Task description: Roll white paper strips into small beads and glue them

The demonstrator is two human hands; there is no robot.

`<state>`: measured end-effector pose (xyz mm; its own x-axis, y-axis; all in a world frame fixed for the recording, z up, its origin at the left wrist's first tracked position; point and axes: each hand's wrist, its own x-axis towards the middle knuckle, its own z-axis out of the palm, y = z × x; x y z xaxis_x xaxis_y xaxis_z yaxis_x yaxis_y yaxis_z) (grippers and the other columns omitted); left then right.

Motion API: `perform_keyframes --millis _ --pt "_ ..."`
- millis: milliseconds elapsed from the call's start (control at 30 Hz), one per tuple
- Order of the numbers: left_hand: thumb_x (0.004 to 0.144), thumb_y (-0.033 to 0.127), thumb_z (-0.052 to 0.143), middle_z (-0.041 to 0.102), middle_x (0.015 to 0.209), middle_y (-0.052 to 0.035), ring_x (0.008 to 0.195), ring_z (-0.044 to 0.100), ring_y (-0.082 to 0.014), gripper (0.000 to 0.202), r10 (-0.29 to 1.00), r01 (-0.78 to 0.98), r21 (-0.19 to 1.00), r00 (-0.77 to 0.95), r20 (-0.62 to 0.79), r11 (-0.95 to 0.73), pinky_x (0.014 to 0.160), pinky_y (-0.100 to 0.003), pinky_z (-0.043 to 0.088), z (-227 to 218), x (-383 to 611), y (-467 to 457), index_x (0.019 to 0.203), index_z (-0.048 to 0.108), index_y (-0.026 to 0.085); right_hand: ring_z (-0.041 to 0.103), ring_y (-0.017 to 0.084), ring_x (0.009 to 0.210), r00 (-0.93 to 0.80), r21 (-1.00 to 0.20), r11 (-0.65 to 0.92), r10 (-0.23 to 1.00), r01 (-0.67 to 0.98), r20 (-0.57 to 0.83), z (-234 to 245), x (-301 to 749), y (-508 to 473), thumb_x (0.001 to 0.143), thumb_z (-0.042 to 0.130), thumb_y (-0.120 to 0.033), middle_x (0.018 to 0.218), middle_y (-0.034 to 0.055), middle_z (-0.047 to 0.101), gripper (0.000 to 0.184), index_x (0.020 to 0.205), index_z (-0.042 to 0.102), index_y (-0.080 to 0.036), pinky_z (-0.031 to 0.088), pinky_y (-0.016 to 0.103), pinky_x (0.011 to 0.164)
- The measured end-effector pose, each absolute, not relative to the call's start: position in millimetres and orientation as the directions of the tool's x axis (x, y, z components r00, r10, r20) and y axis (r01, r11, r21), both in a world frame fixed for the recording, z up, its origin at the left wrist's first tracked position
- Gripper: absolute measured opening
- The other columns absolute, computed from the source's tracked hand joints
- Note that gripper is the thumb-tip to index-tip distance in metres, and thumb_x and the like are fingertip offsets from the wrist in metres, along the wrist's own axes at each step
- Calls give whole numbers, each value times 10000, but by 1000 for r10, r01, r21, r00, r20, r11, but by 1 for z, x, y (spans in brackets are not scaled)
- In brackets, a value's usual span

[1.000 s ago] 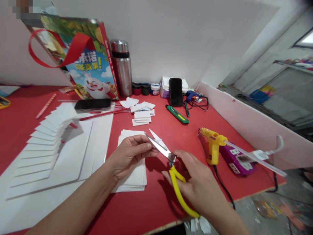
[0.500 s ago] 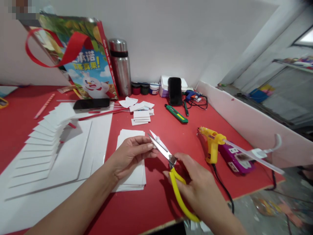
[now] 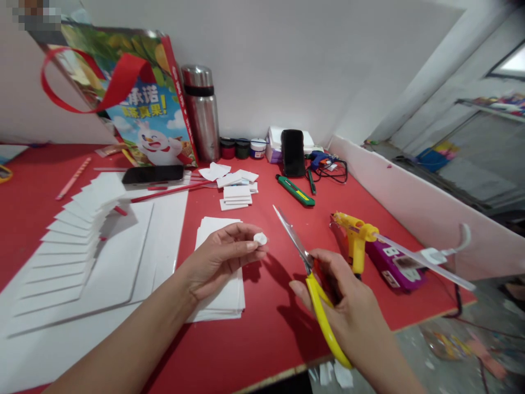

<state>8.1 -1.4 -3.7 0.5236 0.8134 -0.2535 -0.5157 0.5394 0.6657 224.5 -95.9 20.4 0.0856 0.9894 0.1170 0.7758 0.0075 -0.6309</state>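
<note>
Between thumb and fingers, my left hand [image 3: 229,246] pinches a small round white piece [image 3: 260,238], possibly paper or foam. My right hand [image 3: 344,301] grips yellow-handled scissors [image 3: 324,317] by the loops, with the blades pointing up and away, apart from the white piece. Under my left hand lies a stack of white sheets [image 3: 223,295]. Farther left, a fanned, stair-like row of white pieces [image 3: 65,257] stands on a white board [image 3: 172,230]. Small white cut pieces [image 3: 237,194] are heaped beyond my left hand.
A yellow glue gun [image 3: 356,235] and a purple box [image 3: 396,268] sit at the right. Behind are a green cutter [image 3: 295,190], black phones [image 3: 292,153], paint jars [image 3: 243,148], a steel flask [image 3: 203,115] and a gift bag [image 3: 151,109]. A low white panel [image 3: 410,191] borders the right side.
The scissors in my right hand have moved right and toward me, away from the white piece, and their blades have closed together. My left hand has barely moved.
</note>
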Motion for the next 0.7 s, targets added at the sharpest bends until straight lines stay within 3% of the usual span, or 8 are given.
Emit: perform_keyframes --millis 167,300,700 --pt "791 69 753 747 847 -58 785 731 -140 156 812 -551 623 521 -263 555 790 -232 599 -3 7 -1 934 730 125 655 220 888 -28 -562 72 996 824 88 19 225 -97 810 731 -484 1071 77 626 570 1251 457 -248 563 330 748" --pt "766 77 769 744 847 -55 740 717 -128 168 794 -544 609 548 -263 577 741 -217 600 -3 7 -1 926 740 121 626 276 1037 -110 -510 136 991 849 82 15 221 -97 789 756 -516 1152 113 593 647 1280 440 -235 541 421 870" --pt "701 96 811 746 784 -72 646 689 -124 155 768 -465 644 549 -328 608 656 -206 569 -6 3 0 849 764 100 647 264 1001 -187 -487 243 969 839 162 21 222 -96 779 776 -512 1115 99 617 617 1242 466 -248 553 399 841"
